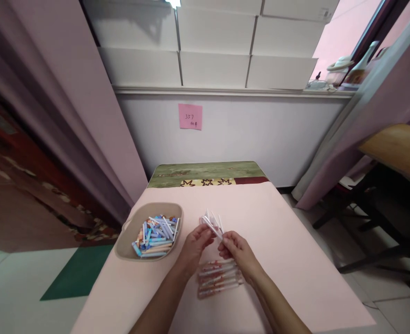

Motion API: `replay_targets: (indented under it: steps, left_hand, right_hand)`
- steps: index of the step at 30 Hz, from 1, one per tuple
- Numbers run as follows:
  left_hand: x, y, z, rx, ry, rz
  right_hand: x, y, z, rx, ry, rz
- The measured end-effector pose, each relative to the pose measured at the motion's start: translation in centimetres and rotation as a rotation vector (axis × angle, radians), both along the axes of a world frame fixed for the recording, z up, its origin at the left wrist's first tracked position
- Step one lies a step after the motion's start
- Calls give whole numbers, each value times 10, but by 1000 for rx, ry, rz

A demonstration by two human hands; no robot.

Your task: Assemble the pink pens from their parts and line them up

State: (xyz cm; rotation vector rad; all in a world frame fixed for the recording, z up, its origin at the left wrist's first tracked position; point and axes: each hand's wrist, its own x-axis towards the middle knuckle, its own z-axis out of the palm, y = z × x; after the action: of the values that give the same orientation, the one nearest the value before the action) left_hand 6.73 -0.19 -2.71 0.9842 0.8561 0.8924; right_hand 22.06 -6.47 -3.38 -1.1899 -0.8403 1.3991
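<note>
My left hand (196, 243) and my right hand (236, 250) are close together above the table, fingers pinched. Between them runs a slanting thin white stick (212, 227), its lower end in the right fingertips and the left fingers at its side. More thin white sticks fan out just behind; I cannot tell whether they are held or lying there. Below the hands lies a row of slim clear plastic packs (219, 280) with red printing, partly covered by the right hand. To the left stands a beige basket (121, 246) holding many blue, grey, peach and white pen-like sticks (159, 236).
A pale pink cover (288, 278) lies over the table, with a green patterned strip (205, 170) showing at the far edge. A pink note (190, 117) is stuck to the wall behind. A wooden-topped table (400, 150) stands at the right; curtains hang on both sides.
</note>
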Motion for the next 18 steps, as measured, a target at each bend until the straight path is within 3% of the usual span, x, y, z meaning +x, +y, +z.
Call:
replay_targets:
  steps: [4, 8, 10, 15, 18]
  left_hand:
    - [13, -3, 13, -166, -185, -18]
    - [19, -4, 16, -278, -234, -50]
    - [22, -5, 14, -263, -238, -35]
    - [26, -4, 8, -189, -200, 86]
    - [26, -3, 9, -182, -223, 65]
  right_hand:
    - [-12, -6, 8, -106, 312, 118]
    - [-11, -9, 9, -218, 430, 196]
    - [-11, -8, 8, -240, 422, 164]
    - [-14, -4, 3, -109, 189, -37]
    - [-14, -2, 3, -150, 154, -4]
